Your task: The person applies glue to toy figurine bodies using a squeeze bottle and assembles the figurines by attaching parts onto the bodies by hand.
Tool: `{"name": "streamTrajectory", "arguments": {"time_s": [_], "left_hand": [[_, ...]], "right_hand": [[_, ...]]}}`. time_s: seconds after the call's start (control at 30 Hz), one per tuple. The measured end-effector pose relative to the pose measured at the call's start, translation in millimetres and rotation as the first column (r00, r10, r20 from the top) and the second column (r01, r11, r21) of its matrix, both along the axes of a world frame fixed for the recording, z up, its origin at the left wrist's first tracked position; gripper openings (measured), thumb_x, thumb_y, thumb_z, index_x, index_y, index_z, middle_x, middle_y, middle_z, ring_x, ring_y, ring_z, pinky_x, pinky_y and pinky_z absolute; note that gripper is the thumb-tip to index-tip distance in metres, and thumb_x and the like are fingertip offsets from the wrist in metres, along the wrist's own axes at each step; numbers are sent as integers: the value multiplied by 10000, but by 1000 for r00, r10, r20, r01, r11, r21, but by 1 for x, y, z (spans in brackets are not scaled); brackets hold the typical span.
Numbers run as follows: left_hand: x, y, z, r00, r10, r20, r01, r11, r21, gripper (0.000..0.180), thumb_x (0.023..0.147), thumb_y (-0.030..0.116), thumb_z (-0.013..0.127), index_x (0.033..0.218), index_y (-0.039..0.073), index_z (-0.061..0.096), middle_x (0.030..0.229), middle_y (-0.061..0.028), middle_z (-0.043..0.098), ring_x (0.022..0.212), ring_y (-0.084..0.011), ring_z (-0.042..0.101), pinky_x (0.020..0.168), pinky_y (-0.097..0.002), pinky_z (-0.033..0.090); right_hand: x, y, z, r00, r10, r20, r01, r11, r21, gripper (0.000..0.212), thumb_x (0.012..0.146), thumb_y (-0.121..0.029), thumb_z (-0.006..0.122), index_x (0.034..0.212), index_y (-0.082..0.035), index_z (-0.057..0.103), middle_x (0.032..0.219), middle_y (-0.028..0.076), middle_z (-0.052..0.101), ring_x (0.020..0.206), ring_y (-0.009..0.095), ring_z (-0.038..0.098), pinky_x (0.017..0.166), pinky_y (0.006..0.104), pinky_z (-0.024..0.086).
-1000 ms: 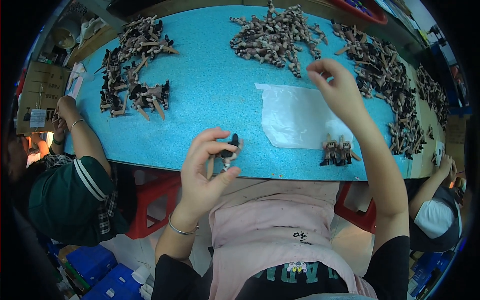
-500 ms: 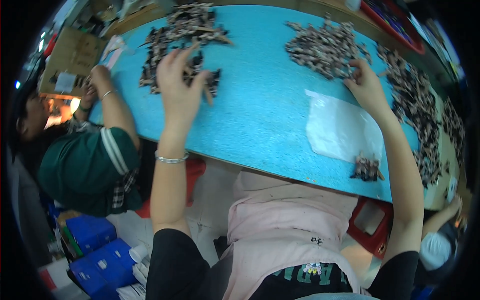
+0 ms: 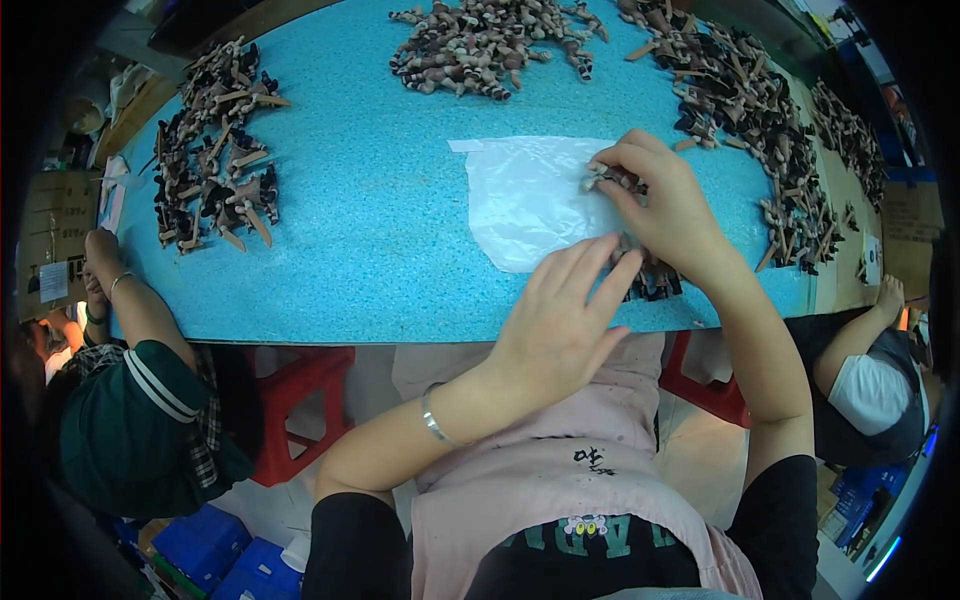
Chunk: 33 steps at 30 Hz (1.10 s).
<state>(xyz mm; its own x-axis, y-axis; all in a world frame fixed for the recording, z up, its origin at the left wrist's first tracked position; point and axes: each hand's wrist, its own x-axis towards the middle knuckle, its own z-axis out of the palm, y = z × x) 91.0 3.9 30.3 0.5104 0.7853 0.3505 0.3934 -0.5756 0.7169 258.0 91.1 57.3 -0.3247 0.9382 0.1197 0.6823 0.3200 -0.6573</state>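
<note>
My right hand [image 3: 665,195] pinches a small figurine [image 3: 612,178], pale with dark parts, over the right edge of a clear plastic bag [image 3: 530,195]. The bag lies flat on the blue tabletop. Just below, my left hand [image 3: 560,315] has its fingers stretched out, with the tips at a small cluster of figurines [image 3: 655,283] near the table's front edge. My hands partly cover that cluster, so whether the left fingertips touch it is hard to make out. A heap of pale figurines [image 3: 485,45] lies at the far middle.
Figurines with dark parts and tan flat pieces form a pile [image 3: 215,150] at the left and a long pile [image 3: 745,95] at the right. Co-workers sit at both sides, one in a green sleeve [image 3: 130,420]. Red stools [image 3: 300,410] stand below the table edge.
My left hand has come from the left pile to the small cluster near the bag. My right hand has left the pale heap and now holds a figurine over the bag. The view has shifted.
</note>
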Motion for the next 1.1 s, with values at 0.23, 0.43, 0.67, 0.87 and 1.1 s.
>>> {"name": "streamTrajectory", "arguments": {"time_s": [0.23, 0.43, 0.67, 0.87, 1.1], "left_hand": [[16, 4, -15, 999, 52, -15, -50, 992, 119, 601, 728, 48, 675, 1278, -29, 445, 1255, -218, 487, 1102, -385, 495, 941, -445, 399], [10, 1, -7, 996, 84, -23, -83, 995, 52, 555, 718, -4, 670, 1233, -26, 464, 1204, -203, 520, 1102, -377, 508, 929, -435, 417], [-39, -18, 12, 991, 115, 68, -105, 986, -132, 567, 702, -43, 662, 1231, -28, 460, 1174, -202, 507, 1073, -339, 538, 911, -397, 454], [-61, -37, 16, 988, 129, 81, -89, 920, -381, 560, 734, -4, 688, 1253, -18, 476, 1175, -158, 523, 1061, -230, 567, 892, -332, 491], [-63, -38, 12, 988, 133, 82, -88, 908, -410, 564, 721, 18, 716, 1240, -2, 496, 1136, -133, 560, 1016, -224, 612, 891, -328, 492]], "right_hand": [[12, -2, 2, 996, -34, -77, 36, 999, 20, 193, 818, -21, 602, 1007, 4, 631, 868, 116, 610, 747, 219, 597, 694, 309, 480], [19, -23, 4, 845, -236, -479, 78, 942, -327, 188, 898, -89, 568, 1043, 20, 618, 829, 31, 604, 706, 88, 548, 652, 228, 452], [18, -72, 0, 685, -295, -666, -140, 844, -518, 281, 982, -188, 487, 1107, 16, 635, 885, 35, 609, 751, 82, 555, 675, 222, 460], [-9, -108, -1, 701, -183, -689, -195, 880, -433, 191, 912, -34, 549, 1067, 50, 623, 1011, 82, 592, 901, 143, 582, 797, 273, 482], [-26, -118, -3, 840, 11, -543, -236, 908, -347, 252, 808, 8, 630, 1058, -13, 645, 1032, 110, 585, 938, 204, 598, 811, 297, 484]]}}
